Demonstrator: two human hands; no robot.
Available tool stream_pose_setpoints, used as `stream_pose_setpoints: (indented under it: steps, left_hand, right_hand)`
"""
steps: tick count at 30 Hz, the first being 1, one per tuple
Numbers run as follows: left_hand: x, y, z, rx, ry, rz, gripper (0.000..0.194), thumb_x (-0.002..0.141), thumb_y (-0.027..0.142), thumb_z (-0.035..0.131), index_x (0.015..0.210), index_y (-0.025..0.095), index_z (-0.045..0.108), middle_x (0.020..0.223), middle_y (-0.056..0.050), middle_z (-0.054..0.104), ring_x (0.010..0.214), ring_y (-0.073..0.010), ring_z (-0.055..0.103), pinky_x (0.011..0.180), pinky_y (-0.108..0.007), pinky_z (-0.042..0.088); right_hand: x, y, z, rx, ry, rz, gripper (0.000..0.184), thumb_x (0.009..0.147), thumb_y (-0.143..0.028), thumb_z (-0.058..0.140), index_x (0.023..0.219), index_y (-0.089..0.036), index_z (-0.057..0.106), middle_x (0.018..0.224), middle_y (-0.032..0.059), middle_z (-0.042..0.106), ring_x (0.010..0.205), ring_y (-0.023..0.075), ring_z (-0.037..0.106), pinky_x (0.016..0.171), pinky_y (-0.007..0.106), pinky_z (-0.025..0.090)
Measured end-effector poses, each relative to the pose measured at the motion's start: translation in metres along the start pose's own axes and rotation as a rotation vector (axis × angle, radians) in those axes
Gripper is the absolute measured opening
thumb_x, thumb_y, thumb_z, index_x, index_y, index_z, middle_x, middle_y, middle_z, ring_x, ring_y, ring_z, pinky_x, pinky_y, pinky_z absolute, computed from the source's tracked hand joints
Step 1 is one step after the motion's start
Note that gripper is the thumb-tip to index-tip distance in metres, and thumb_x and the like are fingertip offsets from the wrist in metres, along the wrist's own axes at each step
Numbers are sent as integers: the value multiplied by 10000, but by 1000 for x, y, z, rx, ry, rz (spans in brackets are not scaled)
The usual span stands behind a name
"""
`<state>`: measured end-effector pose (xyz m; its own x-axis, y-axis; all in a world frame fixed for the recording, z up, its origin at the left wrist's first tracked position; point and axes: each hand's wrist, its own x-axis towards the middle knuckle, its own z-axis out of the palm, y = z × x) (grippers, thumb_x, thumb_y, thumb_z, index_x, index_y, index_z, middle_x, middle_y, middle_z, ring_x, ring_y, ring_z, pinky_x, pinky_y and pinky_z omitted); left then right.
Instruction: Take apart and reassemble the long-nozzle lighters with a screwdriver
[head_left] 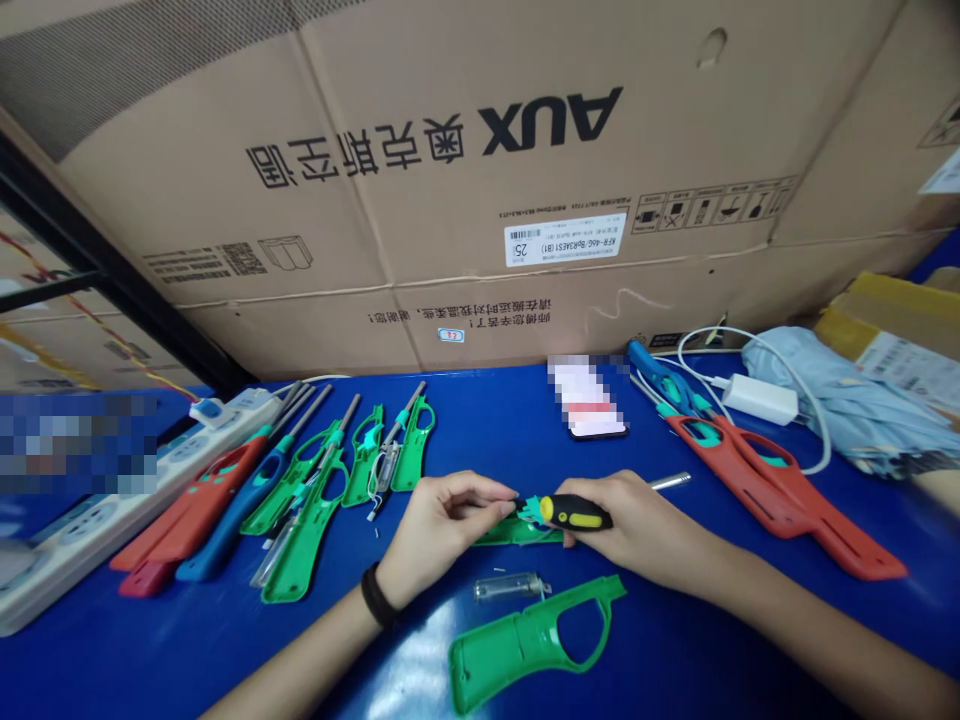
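On the near side of the phone [596,415], both hands are at work over a green half-shell [517,533] on the blue table [487,430]. The left hand [442,535] has its fingers pinched nearly together above it, I'd guess to steady something small, though what sits between the tips I can't tell. The right hand [634,515] is closed round a screwdriver [581,513], yellow end towards the left hand, a teal part [533,508] just beside that end. No blade shows; perhaps the tool is tucked there to leave the fingertips free. A metal tube [670,482] sticks out past that hand; what it joins is hidden.

Farther towards the person from the phone lie a clear tank [510,587] and a loose shell [517,645], probably within easy reach on purpose. Left of the phone, opened green lighters [304,550] lie beside closed red lighters [199,515], seemingly sorted by state. Right of the phone rests another red pair [765,500].
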<state>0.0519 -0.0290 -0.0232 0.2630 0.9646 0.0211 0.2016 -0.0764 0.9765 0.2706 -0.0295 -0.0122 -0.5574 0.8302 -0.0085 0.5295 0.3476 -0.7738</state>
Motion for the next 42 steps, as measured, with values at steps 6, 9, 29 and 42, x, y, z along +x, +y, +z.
stream_pose_setpoints:
  steps: [6,9,29,42]
  left_hand:
    - [2,-1,-8,173,-51,112,104,747,208,686,797,137,744,807,-73,728,714,-161,686,672,-229,557]
    - [3,-1,-10,193,-58,123,100,756,198,679,808,139,742,811,-71,732,726,-161,686,691,-235,555]
    - [1,3,-11,-110,-155,-64,241,661,284,789,817,112,723,693,-68,740,600,-150,694,578,-220,572]
    - [1,2,-10,430,-224,350,67,763,213,713,821,204,745,717,-36,714,632,-138,561,578,-227,435]
  right_hand:
    - [6,1,-2,-195,-14,-83,204,786,-81,526,863,-208,666,780,20,659,696,153,609,624,223,403]
    - [8,4,-1,-195,31,-132,133,807,-131,551,846,-189,663,886,45,621,728,146,593,665,235,422]
    - [-2,-1,0,35,10,-14,180,866,-384,555,821,-212,583,678,-23,632,574,114,528,532,220,362]
    - [-7,-1,1,-143,-46,-6,50,818,-195,574,816,-235,605,750,-12,660,685,151,595,584,225,357]
